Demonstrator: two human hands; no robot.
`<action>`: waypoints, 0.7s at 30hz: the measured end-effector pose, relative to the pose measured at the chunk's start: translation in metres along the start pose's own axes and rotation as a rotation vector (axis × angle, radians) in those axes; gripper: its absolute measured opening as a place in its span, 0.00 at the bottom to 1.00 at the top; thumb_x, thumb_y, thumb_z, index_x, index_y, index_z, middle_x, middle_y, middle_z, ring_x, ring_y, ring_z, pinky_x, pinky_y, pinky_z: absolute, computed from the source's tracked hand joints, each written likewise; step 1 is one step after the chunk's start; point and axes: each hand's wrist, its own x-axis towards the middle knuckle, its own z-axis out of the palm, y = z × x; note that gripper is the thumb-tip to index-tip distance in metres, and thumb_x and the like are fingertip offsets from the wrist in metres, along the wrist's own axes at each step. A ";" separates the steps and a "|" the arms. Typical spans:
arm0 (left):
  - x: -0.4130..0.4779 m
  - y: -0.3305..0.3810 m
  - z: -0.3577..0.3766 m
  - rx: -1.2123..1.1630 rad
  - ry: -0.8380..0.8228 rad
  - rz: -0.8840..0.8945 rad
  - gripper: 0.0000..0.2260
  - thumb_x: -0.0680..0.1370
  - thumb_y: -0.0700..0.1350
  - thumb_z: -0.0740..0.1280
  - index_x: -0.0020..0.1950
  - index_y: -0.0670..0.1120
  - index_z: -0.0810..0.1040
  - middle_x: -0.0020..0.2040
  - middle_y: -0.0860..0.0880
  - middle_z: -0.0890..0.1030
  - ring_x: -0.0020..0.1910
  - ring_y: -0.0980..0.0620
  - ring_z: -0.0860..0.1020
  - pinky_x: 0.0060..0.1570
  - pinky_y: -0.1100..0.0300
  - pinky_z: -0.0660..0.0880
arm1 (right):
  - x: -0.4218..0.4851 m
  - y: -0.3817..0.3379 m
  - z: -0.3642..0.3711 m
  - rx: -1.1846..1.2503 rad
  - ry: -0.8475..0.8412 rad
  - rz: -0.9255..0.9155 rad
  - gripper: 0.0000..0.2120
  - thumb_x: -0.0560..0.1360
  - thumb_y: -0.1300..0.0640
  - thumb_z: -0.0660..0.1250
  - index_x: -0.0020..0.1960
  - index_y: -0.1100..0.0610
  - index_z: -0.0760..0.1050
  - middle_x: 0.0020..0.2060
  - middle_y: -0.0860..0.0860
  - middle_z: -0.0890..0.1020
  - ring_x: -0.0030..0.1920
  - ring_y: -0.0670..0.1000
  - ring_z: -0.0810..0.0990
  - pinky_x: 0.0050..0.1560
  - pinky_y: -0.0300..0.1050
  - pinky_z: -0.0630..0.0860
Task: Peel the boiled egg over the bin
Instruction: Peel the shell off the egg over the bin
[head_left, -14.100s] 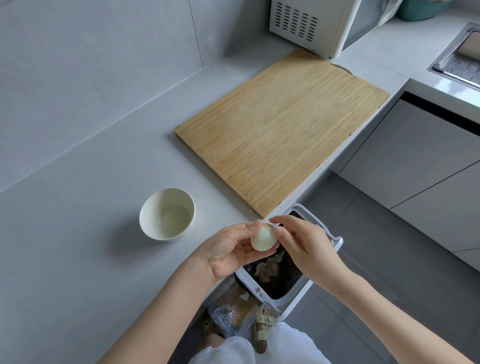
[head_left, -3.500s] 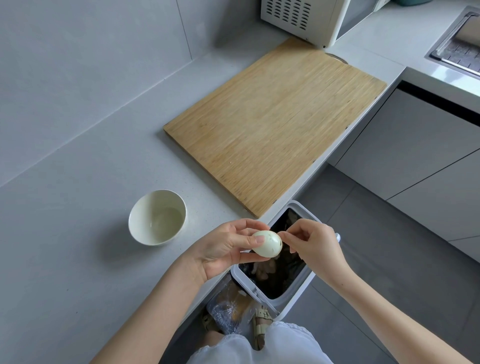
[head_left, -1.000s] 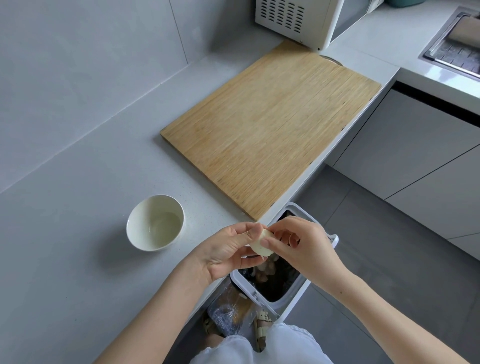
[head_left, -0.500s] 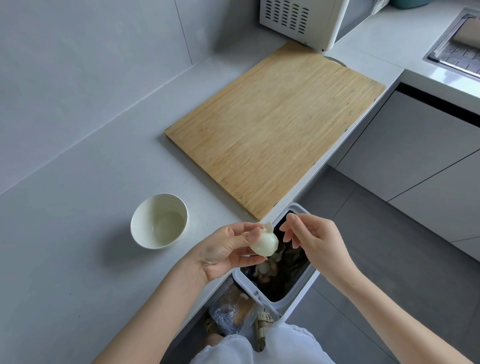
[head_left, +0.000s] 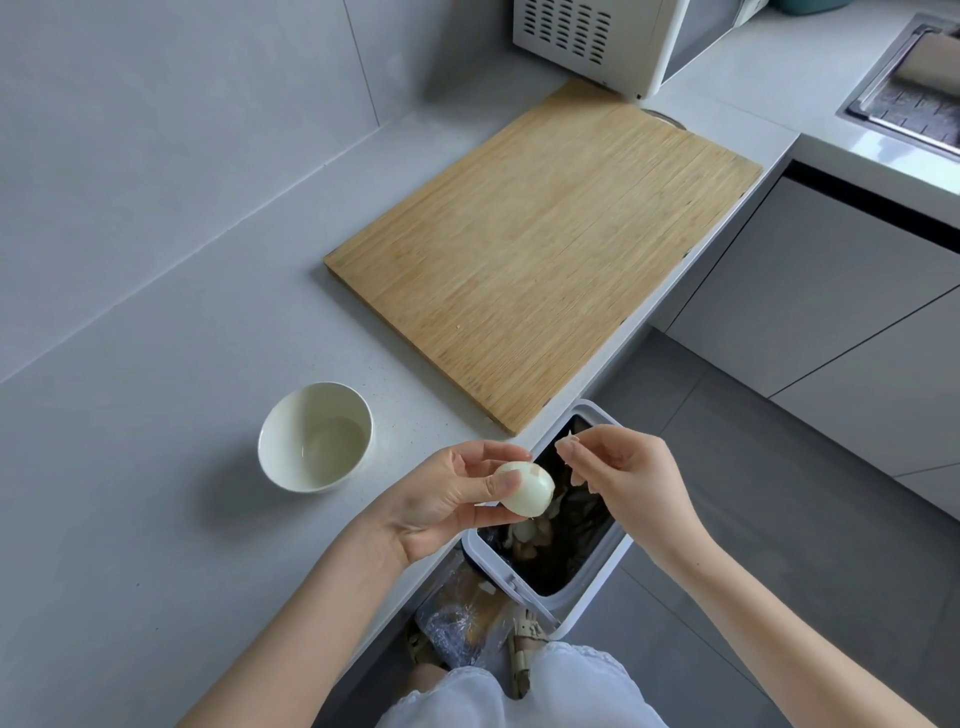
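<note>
Left hand (head_left: 441, 501) is pinching the egg (head_left: 524, 493) over the bin (head_left: 597, 587) rim, long axis roughly level, pointing across the bin; right hand (head_left: 623, 475) is hovering above the bin, fingers (head_left: 569, 446) pinching a shell fragment (head_left: 570, 434).

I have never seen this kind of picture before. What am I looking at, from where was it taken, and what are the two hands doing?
There is no machine here. A camera worn on a person's head looks down at their bare hands. The left hand holds a boiled egg over an open bin on the floor. The right hand is apart from the egg and pinches what seems a small bit of shell above the bin. On the counter lie a wooden board and a white bowl with a little clear liquid. A white appliance stands behind the board.
</note>
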 end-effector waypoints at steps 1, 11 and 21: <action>-0.001 0.000 0.000 -0.004 -0.003 0.010 0.16 0.62 0.41 0.72 0.50 0.43 0.79 0.44 0.47 0.85 0.46 0.49 0.83 0.43 0.57 0.81 | 0.000 0.002 -0.001 -0.009 -0.001 0.020 0.06 0.73 0.54 0.69 0.38 0.54 0.80 0.24 0.48 0.79 0.25 0.41 0.73 0.30 0.33 0.71; -0.004 -0.001 0.000 0.001 0.010 0.065 0.15 0.58 0.40 0.76 0.44 0.46 0.84 0.48 0.44 0.83 0.47 0.48 0.83 0.48 0.57 0.81 | -0.010 0.013 -0.001 -0.292 -0.150 -0.029 0.10 0.77 0.56 0.62 0.53 0.48 0.80 0.32 0.43 0.82 0.31 0.42 0.80 0.33 0.33 0.74; -0.009 -0.002 0.007 0.126 0.001 0.057 0.15 0.66 0.41 0.71 0.51 0.42 0.78 0.43 0.46 0.84 0.46 0.48 0.83 0.46 0.58 0.80 | -0.014 0.000 0.000 -0.115 -0.201 -0.186 0.14 0.69 0.40 0.67 0.45 0.49 0.81 0.38 0.47 0.83 0.39 0.48 0.81 0.39 0.49 0.79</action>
